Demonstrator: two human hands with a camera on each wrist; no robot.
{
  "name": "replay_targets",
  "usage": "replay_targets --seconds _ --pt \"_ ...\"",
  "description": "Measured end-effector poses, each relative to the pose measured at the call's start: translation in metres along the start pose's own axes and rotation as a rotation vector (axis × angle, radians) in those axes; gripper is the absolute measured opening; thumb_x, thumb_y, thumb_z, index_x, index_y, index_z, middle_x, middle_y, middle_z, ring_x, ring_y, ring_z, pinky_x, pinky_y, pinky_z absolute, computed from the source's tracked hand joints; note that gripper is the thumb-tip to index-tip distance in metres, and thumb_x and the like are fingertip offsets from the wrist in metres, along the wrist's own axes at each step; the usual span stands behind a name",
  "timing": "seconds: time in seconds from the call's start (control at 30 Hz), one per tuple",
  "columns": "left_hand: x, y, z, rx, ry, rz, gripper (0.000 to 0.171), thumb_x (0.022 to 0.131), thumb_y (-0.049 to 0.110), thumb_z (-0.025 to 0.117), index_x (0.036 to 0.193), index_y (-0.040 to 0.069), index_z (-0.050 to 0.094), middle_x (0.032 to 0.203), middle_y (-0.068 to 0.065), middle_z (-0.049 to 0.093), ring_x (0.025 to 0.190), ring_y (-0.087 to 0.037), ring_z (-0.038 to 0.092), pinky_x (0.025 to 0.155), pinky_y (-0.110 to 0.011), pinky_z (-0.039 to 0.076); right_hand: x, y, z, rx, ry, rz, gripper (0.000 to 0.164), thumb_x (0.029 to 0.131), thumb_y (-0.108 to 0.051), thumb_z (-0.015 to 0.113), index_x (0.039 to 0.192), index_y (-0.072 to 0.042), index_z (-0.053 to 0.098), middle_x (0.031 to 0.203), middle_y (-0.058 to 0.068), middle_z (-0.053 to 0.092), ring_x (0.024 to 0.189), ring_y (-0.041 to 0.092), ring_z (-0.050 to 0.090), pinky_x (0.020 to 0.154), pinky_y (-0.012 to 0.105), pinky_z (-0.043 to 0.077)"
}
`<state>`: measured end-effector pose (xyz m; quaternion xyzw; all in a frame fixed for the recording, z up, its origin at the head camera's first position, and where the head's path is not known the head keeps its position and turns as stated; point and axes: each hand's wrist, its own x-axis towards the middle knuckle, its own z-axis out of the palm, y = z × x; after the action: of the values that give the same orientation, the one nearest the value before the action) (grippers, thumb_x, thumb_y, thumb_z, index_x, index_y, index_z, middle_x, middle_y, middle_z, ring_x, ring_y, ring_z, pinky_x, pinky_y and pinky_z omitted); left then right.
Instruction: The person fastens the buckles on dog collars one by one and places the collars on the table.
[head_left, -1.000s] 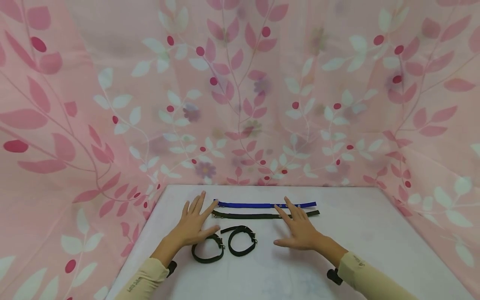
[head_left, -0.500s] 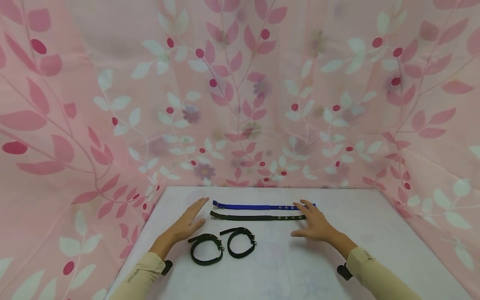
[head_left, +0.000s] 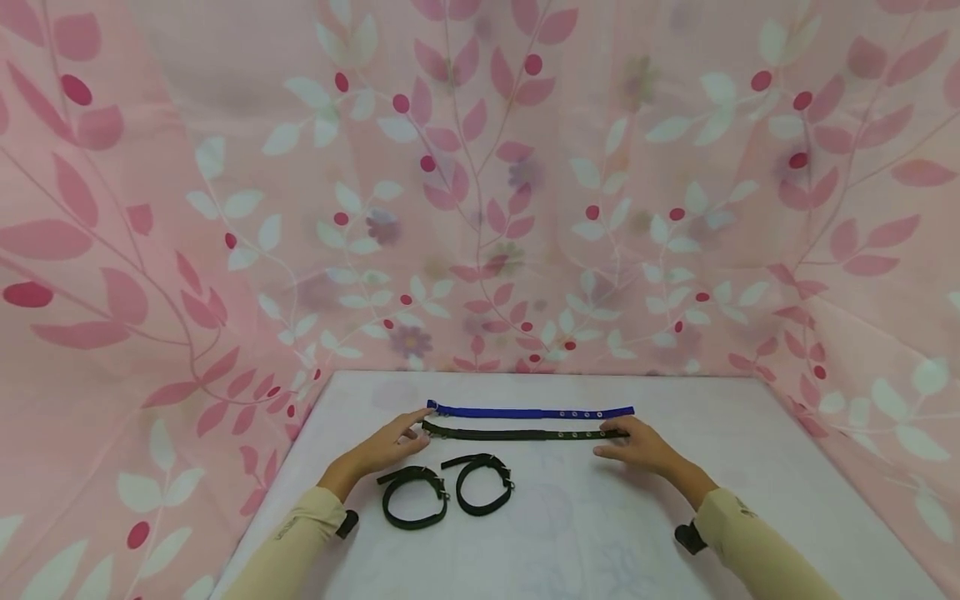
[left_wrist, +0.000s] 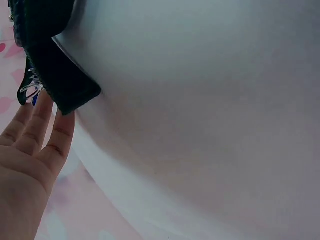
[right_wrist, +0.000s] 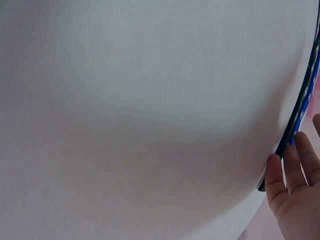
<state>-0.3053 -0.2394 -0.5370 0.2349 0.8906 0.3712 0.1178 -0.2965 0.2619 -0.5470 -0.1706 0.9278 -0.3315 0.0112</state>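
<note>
A blue collar (head_left: 498, 412) and a dark green collar (head_left: 495, 435) lie stretched side by side, buckle ends left, metal eyelets right. Nearer me, two more dark green collars are buckled into loops, the left loop (head_left: 415, 525) and the right loop (head_left: 483, 508). My left hand (head_left: 382, 446) reaches to the buckle ends of the straight collars, its fingers fairly straight. My right hand (head_left: 645, 450) is at the eyelet end of the straight green collar, fingertips touching or just over it. In the right wrist view, the green collar's tip (right_wrist: 261, 187) shows past the straight fingers.
A white-covered table (head_left: 600, 550) bears the collars. Pink floral cloth (head_left: 480, 208) hangs behind and along both sides. A small dark device sits at each wrist. The looped collars lie close to my left forearm.
Both hands first drew apart from above the straight collars. Since then, they have come down to the collar ends, the left moving right and the right lowering. The collars lie as before.
</note>
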Motion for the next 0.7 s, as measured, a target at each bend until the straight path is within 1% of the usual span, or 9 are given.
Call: replay_targets --seconds 0.13,0.17,0.23,0.33,0.4,0.47,0.57,0.6,0.7 --pt "0.004 -0.001 0.002 0.007 0.015 -0.039 0.067 0.097 0.050 0.057 0.154 0.022 0.035 0.156 -0.009 0.038 0.124 -0.032 0.053 0.100 -0.057 0.045 0.006 0.003 0.004 -0.067 -0.004 0.010 0.060 0.081 -0.044 0.080 0.120 0.001 0.067 0.119 0.016 0.068 0.112 0.035 0.060 0.098 0.055 0.047" --pt "0.005 -0.001 0.002 0.010 0.018 -0.045 0.066 0.096 0.051 0.058 0.152 0.022 0.038 0.155 -0.008 0.039 0.123 -0.031 0.054 0.098 -0.056 0.046 0.007 0.005 0.005 -0.075 -0.003 0.025 0.059 0.080 -0.042 0.081 0.119 0.000 0.067 0.118 0.016 0.068 0.110 0.034 0.060 0.097 0.054 0.047" --pt "0.007 -0.002 0.003 0.026 0.015 -0.043 0.065 0.095 0.052 0.059 0.149 0.021 0.044 0.153 -0.008 0.043 0.119 -0.030 0.057 0.094 -0.052 0.049 0.010 0.007 0.007 -0.093 -0.003 0.042 0.053 0.079 -0.035 0.083 0.117 0.001 0.068 0.115 0.015 0.069 0.107 0.032 0.061 0.096 0.053 0.048" --pt "0.009 -0.004 0.004 0.072 -0.002 -0.015 0.061 0.094 0.050 0.061 0.144 0.017 0.051 0.147 -0.009 0.049 0.112 -0.026 0.060 0.088 -0.043 0.053 0.011 0.010 0.009 -0.110 -0.003 0.071 0.039 0.080 -0.022 0.082 0.110 0.000 0.070 0.105 0.012 0.069 0.100 0.028 0.061 0.091 0.049 0.050" --pt "0.011 -0.005 0.004 0.115 0.000 0.024 0.057 0.096 0.045 0.062 0.141 0.011 0.054 0.141 -0.011 0.055 0.106 -0.025 0.062 0.084 -0.039 0.053 0.011 0.010 0.010 -0.115 -0.008 0.098 0.028 0.081 -0.014 0.080 0.104 -0.002 0.070 0.097 0.008 0.068 0.093 0.024 0.061 0.085 0.045 0.051" --pt "0.013 -0.006 0.005 0.169 0.016 0.062 0.051 0.097 0.037 0.062 0.138 0.007 0.057 0.135 -0.012 0.060 0.103 -0.024 0.064 0.082 -0.037 0.054 0.011 0.009 0.010 -0.121 -0.009 0.125 0.020 0.082 -0.010 0.078 0.099 -0.004 0.070 0.091 0.004 0.065 0.086 0.020 0.059 0.079 0.040 0.051" --pt "0.017 -0.005 0.004 0.241 0.057 0.106 0.037 0.097 0.022 0.063 0.128 0.002 0.063 0.122 -0.014 0.068 0.096 -0.025 0.067 0.080 -0.036 0.054 0.011 0.006 0.009 -0.119 -0.011 0.155 0.016 0.081 -0.010 0.078 0.094 -0.006 0.069 0.085 0.002 0.062 0.078 0.016 0.055 0.070 0.035 0.048" --pt "0.018 -0.004 0.004 0.260 0.065 0.111 0.032 0.096 0.018 0.064 0.124 0.002 0.066 0.117 -0.013 0.070 0.094 -0.024 0.068 0.079 -0.036 0.055 0.011 0.005 0.009 -0.129 -0.010 0.162 0.016 0.081 -0.012 0.079 0.092 -0.007 0.069 0.083 0.002 0.062 0.076 0.016 0.054 0.068 0.034 0.047" --pt "0.020 -0.002 0.004 0.264 0.065 0.089 0.021 0.090 0.006 0.067 0.110 0.003 0.071 0.101 -0.009 0.073 0.086 -0.019 0.067 0.076 -0.033 0.054 0.011 0.001 0.009 -0.162 -0.011 0.203 0.014 0.080 -0.018 0.081 0.085 -0.010 0.070 0.079 -0.001 0.062 0.072 0.014 0.053 0.064 0.031 0.044"
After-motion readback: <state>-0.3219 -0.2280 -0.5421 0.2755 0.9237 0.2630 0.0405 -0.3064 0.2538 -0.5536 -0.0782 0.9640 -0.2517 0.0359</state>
